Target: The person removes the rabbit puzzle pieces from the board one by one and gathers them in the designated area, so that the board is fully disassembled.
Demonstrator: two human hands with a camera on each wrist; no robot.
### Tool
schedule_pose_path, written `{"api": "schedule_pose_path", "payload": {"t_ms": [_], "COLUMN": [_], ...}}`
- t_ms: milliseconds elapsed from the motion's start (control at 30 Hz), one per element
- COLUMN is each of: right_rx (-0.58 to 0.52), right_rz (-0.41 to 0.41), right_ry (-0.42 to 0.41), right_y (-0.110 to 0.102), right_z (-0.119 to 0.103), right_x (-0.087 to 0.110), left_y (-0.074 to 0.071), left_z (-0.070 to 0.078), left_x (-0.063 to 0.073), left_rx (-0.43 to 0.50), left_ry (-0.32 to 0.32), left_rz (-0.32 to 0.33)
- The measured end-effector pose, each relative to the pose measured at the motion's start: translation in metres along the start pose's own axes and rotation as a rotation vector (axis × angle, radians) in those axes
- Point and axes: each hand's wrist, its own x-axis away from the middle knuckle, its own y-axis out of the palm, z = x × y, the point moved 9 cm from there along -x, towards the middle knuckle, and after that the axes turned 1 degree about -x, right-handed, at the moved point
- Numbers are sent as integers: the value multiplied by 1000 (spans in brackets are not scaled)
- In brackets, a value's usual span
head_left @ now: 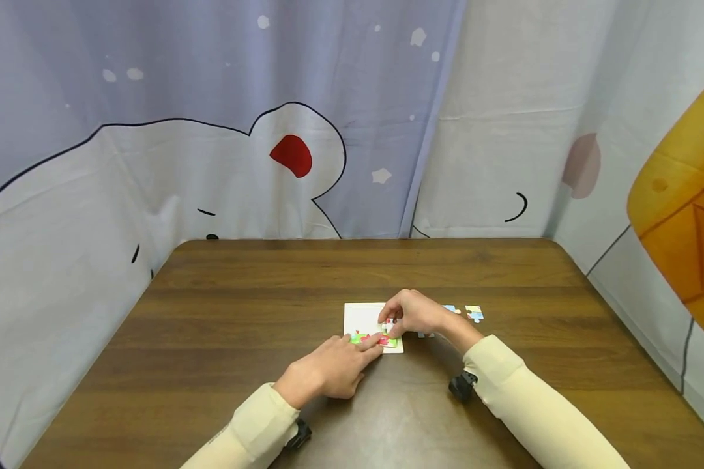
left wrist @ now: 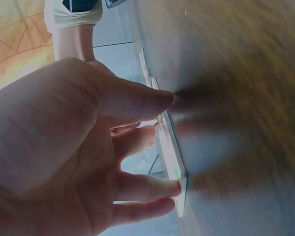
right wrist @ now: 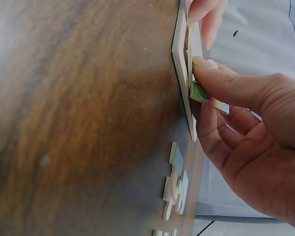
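A white square puzzle tray point(head_left: 360, 314) lies flat on the table, with colourful jigsaw pieces point(head_left: 360, 337) along its near side. My left hand point(head_left: 331, 368) reaches in from the left with extended fingers, and its fingertips press on these pieces. In the left wrist view the thumb point(left wrist: 142, 101) stays apart from the fingers beside the tray's edge point(left wrist: 174, 147). From the right, my right hand point(head_left: 419, 312) pinches a green, pink and white puzzle piece point(right wrist: 198, 92) between thumb and fingers. That piece tilts over the tray's right part; the fingers hide some of it.
Several loose puzzle pieces point(head_left: 474, 312) lie on the wooden table point(head_left: 240, 306) to the right of the tray, some partly behind my right hand. A printed curtain point(head_left: 211, 176) hangs behind the table's far edge and along its sides.
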Motion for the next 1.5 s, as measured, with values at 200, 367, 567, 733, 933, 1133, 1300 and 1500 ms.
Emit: {"api": "schedule_pose_path", "payload": {"t_ms": [200, 367, 567, 733, 933, 1133, 1300, 1500], "right_rx": [6, 8, -43, -126, -261, -296, -181, -94], "right_rz": [21, 28, 28, 27, 66, 149, 155, 119], "right_ry": [4, 3, 6, 66, 164, 249, 322, 309], "right_y": [-1, -1, -8, -24, -51, -73, -80, -80], "right_z": [0, 1, 5, 22, 53, 78, 90, 92], "right_x": [0, 0, 6, 24, 61, 93, 113, 124], "left_y": [2, 2, 1, 1, 1, 1, 2, 2], "left_z": [2, 4, 5, 6, 4, 3, 3, 4], "left_x": [-1, -1, -2, -2, -1, -1, -1, -2], "left_rx": [-7, -11, -23, -10, 19, 36, 42, 40], "left_ry": [29, 45, 39, 23, -5, -4, -6, 0], "left_rz": [-8, -3, 4, -8, -24, -13, -1, 5]}}
